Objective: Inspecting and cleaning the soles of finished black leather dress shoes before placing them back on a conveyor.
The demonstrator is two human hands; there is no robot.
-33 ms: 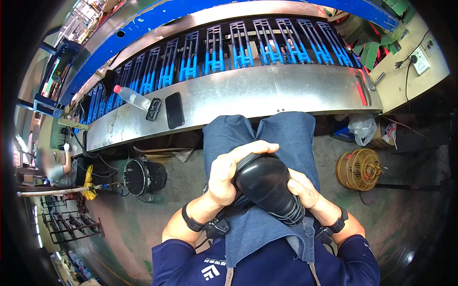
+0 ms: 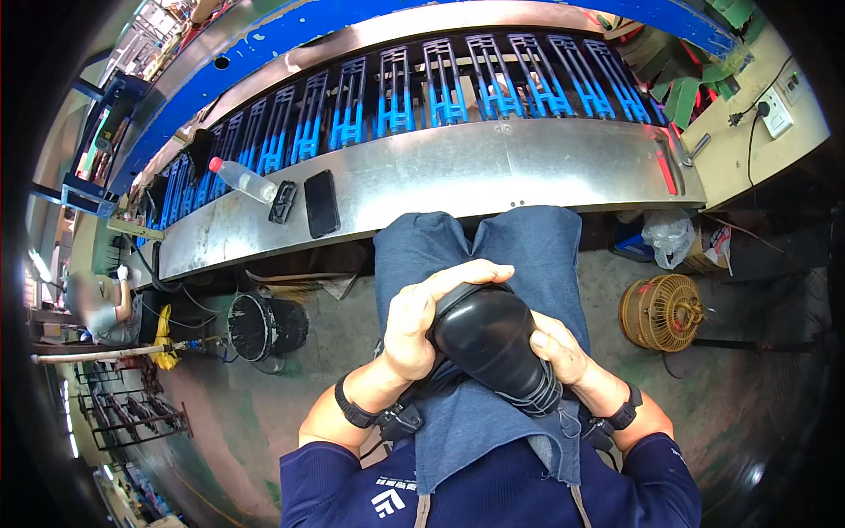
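- A black shoe (image 2: pixel 493 327), smooth and glossy with a broad, rounded toe, is held above the person's lap, just short of the tabletop. Thin cord laces criss-cross its narrower end, which points toward the body.
- The left hand (image 2: pixel 410 330) is clamped on the shoe's left side, its fingers stretched around the far end of the toe.
- The right hand (image 2: pixel 563 354) is clamped on the opposite side, thumb and bent fingers pressing near the laces; its underside is hidden.
- Under the shoe spreads an apron (image 2: pixel 480 436) of matte, blue-grey cloth with visible creases.
- The tabletop (image 2: pixel 422 176) is a long strip of bare metal, shiny and scuffed, and looks curved through the lens.
- On it lie a clear plastic bottle (image 2: pixel 251 183) with a pinkish-red cap, a small black hollow piece (image 2: pixel 282 202) and a flat, rectangular phone (image 2: pixel 322 204) with a glossy dark face.
- Beyond stands a row of slim, slotted frames (image 2: pixel 446 97), blue fading into black.
- On the floor, a round black bucket (image 2: pixel 251 327) shows pale smears; to the right sits a rounded, ribbed yellow-brown basket (image 2: pixel 656 312).
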